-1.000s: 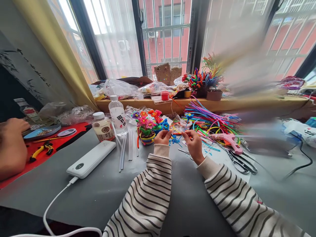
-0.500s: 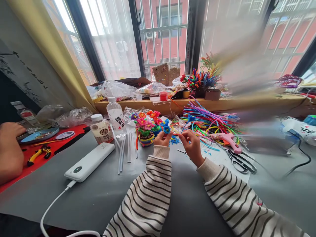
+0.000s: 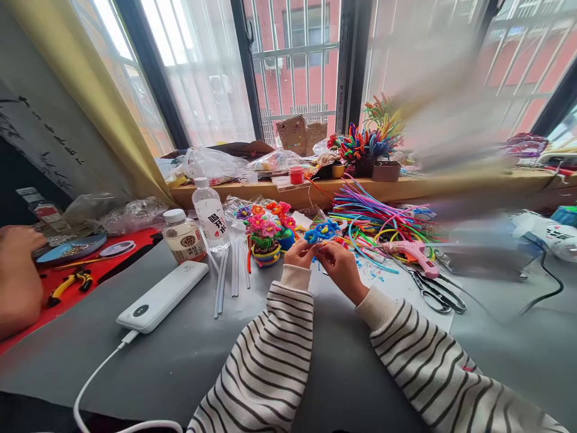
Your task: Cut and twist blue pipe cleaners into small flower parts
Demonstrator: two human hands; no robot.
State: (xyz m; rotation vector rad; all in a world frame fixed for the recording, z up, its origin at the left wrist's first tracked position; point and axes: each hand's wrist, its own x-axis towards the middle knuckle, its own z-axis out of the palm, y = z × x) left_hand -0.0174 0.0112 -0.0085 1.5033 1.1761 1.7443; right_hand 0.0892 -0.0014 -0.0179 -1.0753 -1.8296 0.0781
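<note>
Both my hands meet above the grey table (image 3: pixel 189 355), in striped sleeves. My left hand (image 3: pixel 298 254) is closed in a pinch under a small bunch of blue pipe-cleaner flowers (image 3: pixel 321 231). My right hand (image 3: pixel 339 268) is closed too, fingers pinched on the stems of the same bunch just to the right. A finished pot of pink and orange pipe-cleaner flowers (image 3: pixel 264 236) stands directly left of my left hand.
A pile of coloured pipe cleaners (image 3: pixel 377 216), a pink glue gun (image 3: pixel 413 254) and scissors (image 3: pixel 438 297) lie at the right. Two bottles (image 3: pixel 210 215), glue sticks (image 3: pixel 229 278) and a white power bank (image 3: pixel 163 296) sit at the left. Another person's hand (image 3: pixel 18 270) rests by yellow pliers (image 3: pixel 67 284).
My hands have come together; the right one moved left toward the left one. The blue flowers, held apart before, now sit bunched above both hands.
</note>
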